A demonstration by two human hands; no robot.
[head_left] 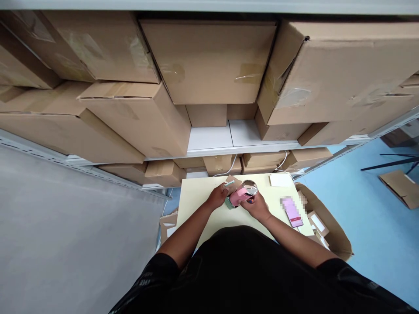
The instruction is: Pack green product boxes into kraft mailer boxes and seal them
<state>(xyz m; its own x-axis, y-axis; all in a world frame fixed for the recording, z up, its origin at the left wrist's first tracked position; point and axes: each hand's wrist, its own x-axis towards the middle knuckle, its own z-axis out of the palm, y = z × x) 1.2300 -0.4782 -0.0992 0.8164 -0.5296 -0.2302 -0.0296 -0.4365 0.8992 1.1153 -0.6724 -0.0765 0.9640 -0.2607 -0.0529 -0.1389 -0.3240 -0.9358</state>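
Observation:
My right hand point(256, 207) is closed around a pink tumbler point(236, 197) with a handle and a shiny round top, tilted over the cream table. Close on its left, my left hand point(217, 196) is closed on a small open cardboard box point(231, 184) with greenish sides. The tumbler's lower end is at the box's opening; whether it is partly inside cannot be made out.
A phone point(292, 212) and a white packet point(279, 180) lie on the cream table point(193, 196). A large carton point(337, 226) holding cardboard scraps stands at its right. Boxes point(209, 61) fill the shelf point(209, 137) ahead, and white cables point(231, 168) hang behind the table.

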